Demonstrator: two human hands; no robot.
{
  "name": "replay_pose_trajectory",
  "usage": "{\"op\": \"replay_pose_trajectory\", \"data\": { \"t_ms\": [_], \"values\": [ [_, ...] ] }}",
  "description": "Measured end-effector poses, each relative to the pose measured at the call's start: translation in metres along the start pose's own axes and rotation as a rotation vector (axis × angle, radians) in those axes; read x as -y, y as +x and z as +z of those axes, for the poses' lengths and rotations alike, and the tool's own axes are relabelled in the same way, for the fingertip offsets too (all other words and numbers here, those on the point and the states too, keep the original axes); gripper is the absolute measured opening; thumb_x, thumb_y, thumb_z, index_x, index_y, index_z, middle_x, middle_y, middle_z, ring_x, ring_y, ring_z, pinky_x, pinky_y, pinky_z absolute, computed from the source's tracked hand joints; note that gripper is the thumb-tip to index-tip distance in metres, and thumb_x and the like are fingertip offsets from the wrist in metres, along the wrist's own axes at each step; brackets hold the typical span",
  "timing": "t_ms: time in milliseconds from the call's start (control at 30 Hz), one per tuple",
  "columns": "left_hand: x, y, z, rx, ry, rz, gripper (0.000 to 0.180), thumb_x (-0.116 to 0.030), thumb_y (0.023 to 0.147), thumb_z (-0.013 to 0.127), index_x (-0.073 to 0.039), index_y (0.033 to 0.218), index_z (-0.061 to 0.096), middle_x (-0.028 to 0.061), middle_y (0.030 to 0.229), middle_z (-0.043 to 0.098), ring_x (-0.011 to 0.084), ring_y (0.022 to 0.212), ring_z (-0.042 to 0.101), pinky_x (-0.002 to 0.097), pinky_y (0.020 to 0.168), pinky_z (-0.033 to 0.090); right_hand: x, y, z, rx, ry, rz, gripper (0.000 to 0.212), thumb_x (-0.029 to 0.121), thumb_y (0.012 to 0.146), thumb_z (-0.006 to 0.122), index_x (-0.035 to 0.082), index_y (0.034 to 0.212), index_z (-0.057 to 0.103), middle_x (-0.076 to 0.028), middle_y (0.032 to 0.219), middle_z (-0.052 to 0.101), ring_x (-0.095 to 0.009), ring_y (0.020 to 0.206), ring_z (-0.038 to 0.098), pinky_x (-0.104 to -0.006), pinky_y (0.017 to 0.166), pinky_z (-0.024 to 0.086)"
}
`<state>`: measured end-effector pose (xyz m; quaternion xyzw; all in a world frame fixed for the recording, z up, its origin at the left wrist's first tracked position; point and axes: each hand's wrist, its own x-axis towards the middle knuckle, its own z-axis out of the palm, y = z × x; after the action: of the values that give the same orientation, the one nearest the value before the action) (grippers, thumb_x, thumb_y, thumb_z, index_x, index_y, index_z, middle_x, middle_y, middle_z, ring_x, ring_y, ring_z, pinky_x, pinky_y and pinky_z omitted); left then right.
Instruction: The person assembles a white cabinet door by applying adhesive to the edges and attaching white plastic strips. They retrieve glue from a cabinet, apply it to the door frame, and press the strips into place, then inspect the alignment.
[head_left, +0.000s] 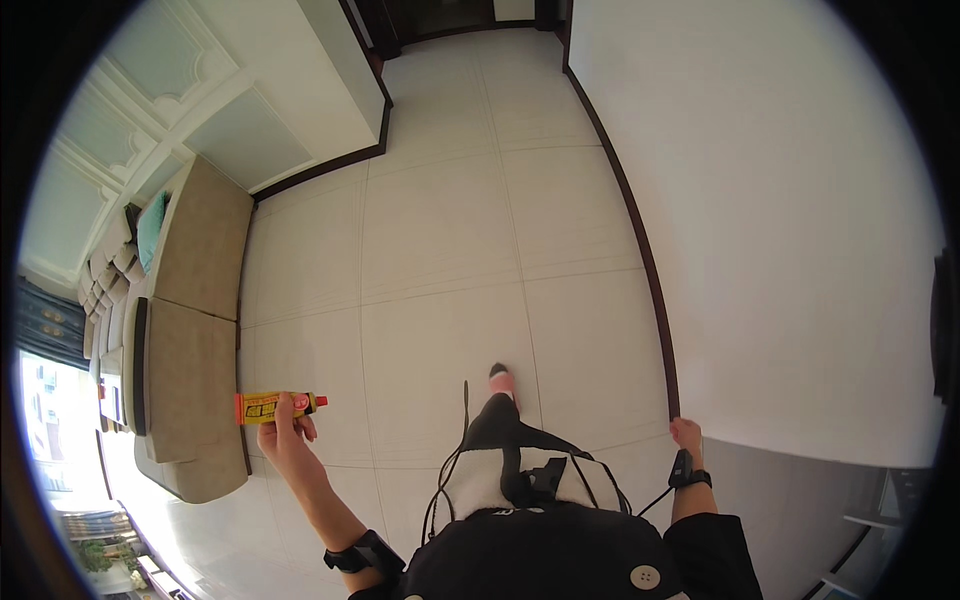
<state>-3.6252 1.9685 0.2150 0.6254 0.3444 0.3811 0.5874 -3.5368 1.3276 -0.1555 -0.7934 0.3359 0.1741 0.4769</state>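
My left hand (288, 432) is closed around a yellow tube (262, 408) with a red cap and a red end, thumb pressed on its side. The tube lies crosswise in my grip, its cap pointing right, above the floor near the sofa. At my right side, my right hand (686, 434) hangs with its fingers curled in. Nothing shows in it, and it is nearest to the dark baseboard (652, 270) of the white wall. Black bands with small devices sit on both forearms.
A beige sofa (195, 345) with cushions stands on the left. Pale tiled floor (440, 230) stretches ahead between a wall corner (385, 140) and the long white wall (770, 220) toward a dark doorway (445, 15). My foot (502, 382) is forward, and black straps hang near my legs.
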Motion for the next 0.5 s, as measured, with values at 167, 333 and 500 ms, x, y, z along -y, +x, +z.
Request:
{"op": "replay_pose_trajectory", "data": {
  "t_ms": [167,333,500],
  "values": [
    [0.043,0.144,0.119,-0.222,-0.085,-0.174,0.020,-0.016,0.089,0.058,-0.004,0.073,0.057,0.0018,0.063,0.056,0.0044,0.045,0.038,0.0209,0.040,0.025,0.367,0.130,0.137,0.075,0.129,-0.567,0.026,0.024,0.091,0.058,-0.001,0.096,0.065,-0.006,0.084,0.068,-0.014,0.077,0.063,-0.0266,0.070,0.048],
    [0.025,0.290,0.281,-0.133,-0.257,-0.205,0.019,-0.013,0.087,0.059,-0.004,0.071,0.055,0.0012,0.061,0.053,0.0053,0.045,0.037,0.0215,0.039,0.026,0.513,0.162,0.179,-0.008,-0.335,-0.649,0.020,0.019,0.090,0.059,0.000,0.093,0.065,-0.010,0.082,0.069,-0.017,0.075,0.066,-0.0278,0.074,0.050],
    [0.000,0.406,0.480,0.289,-0.229,-0.210,0.019,-0.012,0.088,0.057,-0.002,0.073,0.057,0.0027,0.063,0.055,0.0063,0.046,0.042,0.0213,0.040,0.029,0.542,0.222,0.161,-0.181,-0.118,-0.563,0.022,0.020,0.088,0.059,0.001,0.091,0.069,-0.011,0.079,0.070,-0.021,0.074,0.068,-0.0310,0.071,0.052]
  ]
}}
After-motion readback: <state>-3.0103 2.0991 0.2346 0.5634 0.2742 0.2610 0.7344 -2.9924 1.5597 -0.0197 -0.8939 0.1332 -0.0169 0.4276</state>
